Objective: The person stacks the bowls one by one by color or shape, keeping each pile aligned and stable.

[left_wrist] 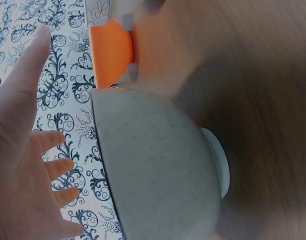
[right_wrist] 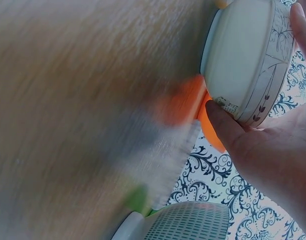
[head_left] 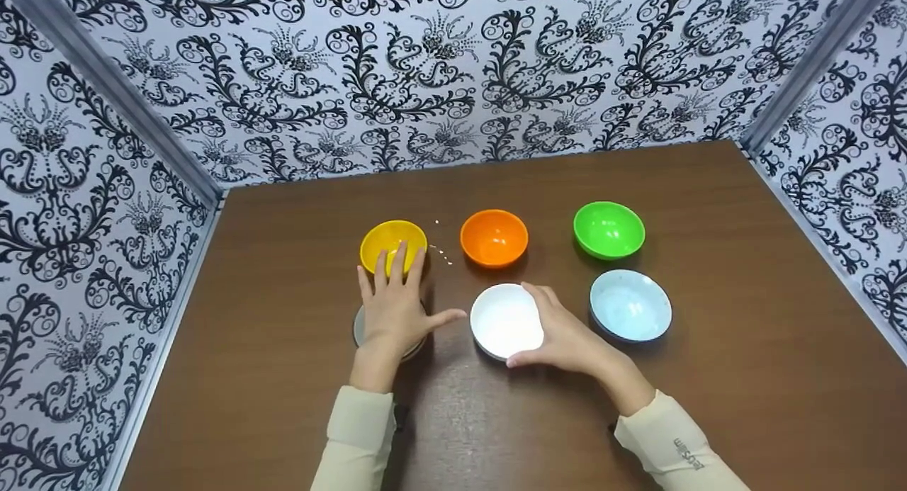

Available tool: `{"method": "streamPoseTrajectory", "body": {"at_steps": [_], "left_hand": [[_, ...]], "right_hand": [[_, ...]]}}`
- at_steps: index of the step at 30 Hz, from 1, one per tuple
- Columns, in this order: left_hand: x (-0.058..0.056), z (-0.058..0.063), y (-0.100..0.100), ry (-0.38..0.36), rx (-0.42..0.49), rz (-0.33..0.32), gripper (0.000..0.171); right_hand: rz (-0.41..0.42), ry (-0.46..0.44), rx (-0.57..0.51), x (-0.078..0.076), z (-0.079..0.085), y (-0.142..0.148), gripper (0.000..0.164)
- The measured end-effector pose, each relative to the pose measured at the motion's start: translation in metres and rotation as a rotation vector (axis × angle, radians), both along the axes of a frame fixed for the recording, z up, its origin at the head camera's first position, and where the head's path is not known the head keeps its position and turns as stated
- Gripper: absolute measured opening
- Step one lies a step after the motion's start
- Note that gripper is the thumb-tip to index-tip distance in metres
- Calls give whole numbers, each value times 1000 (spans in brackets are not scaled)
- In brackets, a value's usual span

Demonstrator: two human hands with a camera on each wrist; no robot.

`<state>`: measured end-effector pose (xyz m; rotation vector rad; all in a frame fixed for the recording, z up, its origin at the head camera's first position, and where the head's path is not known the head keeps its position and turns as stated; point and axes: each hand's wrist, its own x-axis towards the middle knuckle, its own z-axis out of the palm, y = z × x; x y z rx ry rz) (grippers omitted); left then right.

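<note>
Right sleeve [head_left: 680, 448]: lettering is carried, "Slim" legible
Green mark [right_wrist: 227, 104]: printed on white bowl [head_left: 506, 321], too small to be read
Right hand [head_left: 567, 339]: white bowl is gripped between curved fingers and thumb
Left hand [head_left: 393, 314]: fingers spread wide, nothing held, grey bowl [left_wrist: 153, 165] covered in part
White bowl: positioned between grey bowl and pale blue bowl [head_left: 631, 307]

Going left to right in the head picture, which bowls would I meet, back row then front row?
Back: yellow bowl, orange bowl, green bowl. Front: grey bowl, white bowl, light blue bowl.
</note>
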<state>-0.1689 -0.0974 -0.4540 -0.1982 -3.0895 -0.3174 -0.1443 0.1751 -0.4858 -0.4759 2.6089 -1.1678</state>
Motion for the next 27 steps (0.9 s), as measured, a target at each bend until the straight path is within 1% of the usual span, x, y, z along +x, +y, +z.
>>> {"method": "streamPoseTrajectory", "body": {"at_steps": [9,14,19,27], "left_hand": [[1,-2,-4,-34,17,11,116],[3,-3,-6,-31,32,12,115],[4,-5,-7,-18,24,16,115],[6,-8,-12,-35,35,31,116]], "right_hand": [[-2,-5,5,1,1,0,122],[4,3,5,0,0,0,121],[-1,5,-4,-1,-2,0,121],[-6,4,-2,-1,-1,0,121]]}}
